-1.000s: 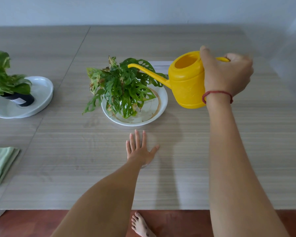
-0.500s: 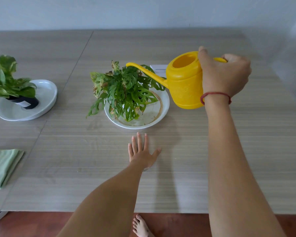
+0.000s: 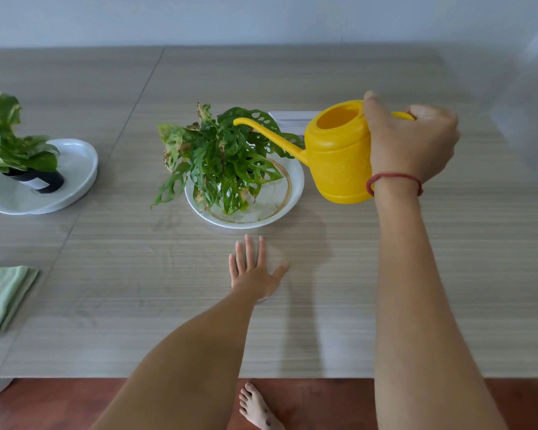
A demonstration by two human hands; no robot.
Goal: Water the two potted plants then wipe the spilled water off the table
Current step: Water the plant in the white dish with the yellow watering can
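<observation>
Right hand clenched on handle of yellow watering can, held aloft right of the holed-leaf plant; spout over foliage, as half a second earlier. Left hand flat, fingers spread, on table, unmoved. Second plant far left; green cloth near left.

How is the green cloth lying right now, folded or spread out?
Folded. The green cloth lies at the table's left edge as a compact stack with layered edges, untouched by either hand.
</observation>
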